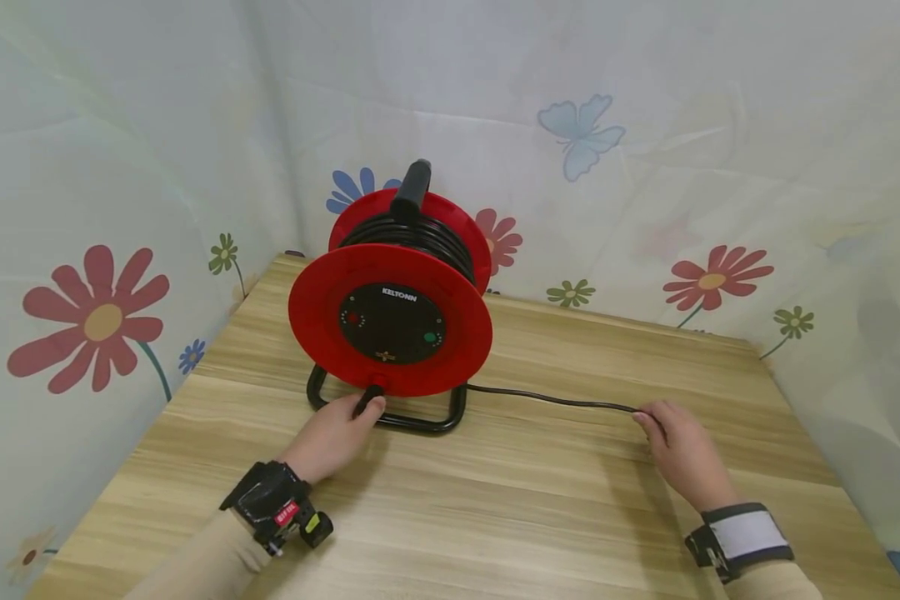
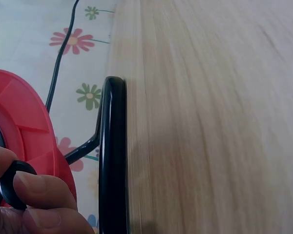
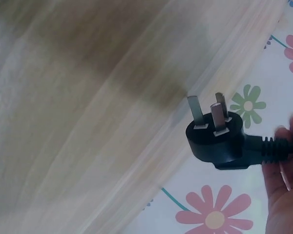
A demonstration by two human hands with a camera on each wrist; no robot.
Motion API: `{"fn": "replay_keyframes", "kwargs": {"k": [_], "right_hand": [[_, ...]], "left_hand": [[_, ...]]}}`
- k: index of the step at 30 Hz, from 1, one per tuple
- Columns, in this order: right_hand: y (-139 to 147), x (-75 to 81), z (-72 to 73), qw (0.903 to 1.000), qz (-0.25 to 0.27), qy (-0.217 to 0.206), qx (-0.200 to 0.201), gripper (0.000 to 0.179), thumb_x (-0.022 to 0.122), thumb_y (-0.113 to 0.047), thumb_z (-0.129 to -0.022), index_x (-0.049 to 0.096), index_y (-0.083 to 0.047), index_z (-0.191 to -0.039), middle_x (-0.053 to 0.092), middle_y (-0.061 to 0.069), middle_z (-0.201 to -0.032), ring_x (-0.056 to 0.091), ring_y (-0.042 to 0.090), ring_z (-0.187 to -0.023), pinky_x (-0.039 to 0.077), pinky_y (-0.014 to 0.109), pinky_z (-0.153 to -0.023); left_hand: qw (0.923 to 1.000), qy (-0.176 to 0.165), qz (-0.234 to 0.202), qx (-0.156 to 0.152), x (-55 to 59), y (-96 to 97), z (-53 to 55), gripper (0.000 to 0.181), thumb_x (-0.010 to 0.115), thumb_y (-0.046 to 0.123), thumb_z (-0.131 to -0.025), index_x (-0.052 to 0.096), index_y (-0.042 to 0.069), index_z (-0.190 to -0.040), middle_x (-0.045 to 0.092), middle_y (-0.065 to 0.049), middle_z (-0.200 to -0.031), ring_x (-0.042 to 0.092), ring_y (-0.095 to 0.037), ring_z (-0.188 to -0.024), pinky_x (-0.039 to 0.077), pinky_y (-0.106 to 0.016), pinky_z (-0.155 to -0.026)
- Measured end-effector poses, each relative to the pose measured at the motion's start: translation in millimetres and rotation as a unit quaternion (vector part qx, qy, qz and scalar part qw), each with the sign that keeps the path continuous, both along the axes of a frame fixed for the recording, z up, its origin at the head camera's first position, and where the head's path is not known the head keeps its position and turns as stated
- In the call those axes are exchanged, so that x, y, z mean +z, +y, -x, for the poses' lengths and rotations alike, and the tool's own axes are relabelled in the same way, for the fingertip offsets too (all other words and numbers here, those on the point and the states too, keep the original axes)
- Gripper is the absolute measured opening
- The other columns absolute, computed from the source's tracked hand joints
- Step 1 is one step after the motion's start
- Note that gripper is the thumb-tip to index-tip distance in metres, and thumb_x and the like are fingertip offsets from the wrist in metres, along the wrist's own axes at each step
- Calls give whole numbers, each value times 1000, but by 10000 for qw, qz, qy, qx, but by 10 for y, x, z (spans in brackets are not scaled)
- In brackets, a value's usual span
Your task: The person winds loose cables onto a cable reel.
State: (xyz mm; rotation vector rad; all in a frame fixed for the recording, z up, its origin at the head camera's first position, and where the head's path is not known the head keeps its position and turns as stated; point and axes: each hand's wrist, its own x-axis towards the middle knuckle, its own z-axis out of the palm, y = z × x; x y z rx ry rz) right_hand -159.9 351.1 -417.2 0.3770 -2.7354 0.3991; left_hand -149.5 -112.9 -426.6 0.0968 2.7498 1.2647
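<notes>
A red cable reel [image 1: 322, 333] with a black centre panel stands on its black tube frame [image 1: 420, 425], dark cable [image 1: 420, 237] wound between its discs. My left hand [image 1: 333, 437] grips the small black crank knob [image 1: 367, 402] low on the front disc; the left wrist view shows fingers curled round that knob [image 2: 14, 183]. Over to the right, my right hand [image 1: 682, 454] pinches the cable [image 1: 547, 398] that runs out from the reel. In the right wrist view a black three-pin plug [image 3: 217, 141] sticks out beyond the fingers, its pins bare.
The reel stands towards the left back of a wood-grain table [image 1: 495, 517]. Behind and beside the table hangs a pale curtain [image 1: 450, 92] printed with flowers and a butterfly. A black carry handle [image 1: 412, 187] tops the reel.
</notes>
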Motion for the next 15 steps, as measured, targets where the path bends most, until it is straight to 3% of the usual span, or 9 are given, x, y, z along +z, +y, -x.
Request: {"fn": "replay_keyframes", "kwargs": {"k": [10, 15], "right_hand": [[95, -15, 21, 9964, -9, -800, -270, 14, 50, -12, -98, 58, -3, -92, 57, 8, -76, 48, 19, -64, 41, 36, -54], [138, -48, 17, 9985, 12, -549, -87, 12, 47, -8, -99, 56, -1, -94, 53, 9, -74, 47, 20, -64, 40, 37, -55]], "left_hand": [[10000, -17, -47, 20, 24, -80, -13, 43, 43, 44, -98, 51, 12, -71, 37, 0, -60, 37, -16, -52, 30, -28, -49], [9999, -89, -113, 21, 23, -104, -11, 43, 43, 44, -98, 51, 12, -71, 36, 1, -60, 35, -16, -50, 29, -28, -48]]}}
